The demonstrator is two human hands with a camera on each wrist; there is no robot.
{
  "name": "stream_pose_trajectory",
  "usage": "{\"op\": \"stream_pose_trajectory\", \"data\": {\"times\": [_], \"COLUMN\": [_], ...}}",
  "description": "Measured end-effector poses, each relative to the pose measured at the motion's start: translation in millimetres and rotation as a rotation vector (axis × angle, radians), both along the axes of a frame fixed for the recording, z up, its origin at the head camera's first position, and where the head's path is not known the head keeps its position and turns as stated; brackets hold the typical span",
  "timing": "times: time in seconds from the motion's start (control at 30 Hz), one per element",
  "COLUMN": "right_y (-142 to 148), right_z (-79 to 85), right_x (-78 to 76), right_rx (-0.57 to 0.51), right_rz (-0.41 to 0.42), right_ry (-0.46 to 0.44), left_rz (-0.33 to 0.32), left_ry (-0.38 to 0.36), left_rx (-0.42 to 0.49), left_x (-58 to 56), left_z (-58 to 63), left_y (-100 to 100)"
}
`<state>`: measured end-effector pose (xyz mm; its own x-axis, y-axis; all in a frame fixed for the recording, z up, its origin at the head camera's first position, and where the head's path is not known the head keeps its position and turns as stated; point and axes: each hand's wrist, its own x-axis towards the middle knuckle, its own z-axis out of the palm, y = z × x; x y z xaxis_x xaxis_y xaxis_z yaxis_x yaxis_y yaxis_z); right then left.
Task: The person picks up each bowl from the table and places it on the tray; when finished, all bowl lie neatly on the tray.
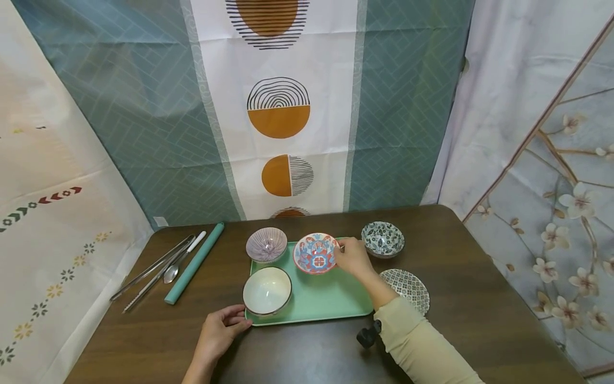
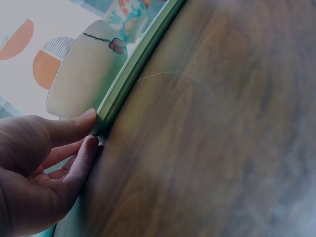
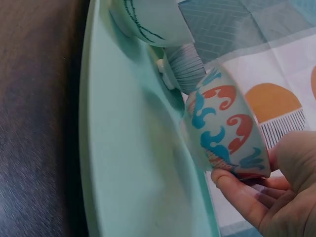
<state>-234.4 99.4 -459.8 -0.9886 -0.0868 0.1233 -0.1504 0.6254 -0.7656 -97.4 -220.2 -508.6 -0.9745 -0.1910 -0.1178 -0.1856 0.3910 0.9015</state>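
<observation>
While the left hand rests at the near left corner of the green tray, its thumb and fingertips pinch the tray's rim, which runs between them in the left wrist view. The right hand grips the red and blue patterned bowl by its right edge; the fingers curl under the bowl's rim, and the bowl is tilted, with its lower side close over the tray's far half. Whether the bowl touches the tray cannot be told. On the tray's near left part, just beside the left hand, stands a white bowl. A purple striped bowl sits at the tray's far left corner. To the right of the tray, on the dark wooden table, are a dark floral bowl and a patterned small plate.
</observation>
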Motion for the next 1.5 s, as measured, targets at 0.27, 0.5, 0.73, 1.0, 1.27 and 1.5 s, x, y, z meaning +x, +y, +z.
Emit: {"op": "stream_pose_trajectory", "data": {"times": [0.27, 0.5, 0.73, 1.0, 1.27, 1.5], "right_y": [-12, -17, -17, -17, 2, 31], "right_z": [-6.8, -13.8, -14.0, -3.0, 28.0, 45.9], "right_x": [-1.4, 2.1, 6.4, 7.9, 12.6, 6.8], "right_rx": [0.019, 0.023, 0.04, 0.114, 0.169, 0.158], "right_rz": [0.033, 0.042, 0.083, 0.097, 0.075, 0.062], "right_ry": [0.026, -0.039, -0.076, -0.062, -0.086, -0.031], "left_rz": [0.01, -0.003, 0.0, -0.005, -0.005, -0.009], "left_ry": [-0.014, -0.003, -0.021, -0.019, -0.017, -0.015], "left_rx": [-0.006, -0.005, -0.003, -0.009, -0.008, -0.009], "left_x": [0.6, -0.3, -1.0, -2.4, -2.0, -2.4], "left_z": [0.7, 2.6, 2.2, 2.9, 1.0, 2.5], "left_y": [-1, 1, 1, 0, -1, 0]}}
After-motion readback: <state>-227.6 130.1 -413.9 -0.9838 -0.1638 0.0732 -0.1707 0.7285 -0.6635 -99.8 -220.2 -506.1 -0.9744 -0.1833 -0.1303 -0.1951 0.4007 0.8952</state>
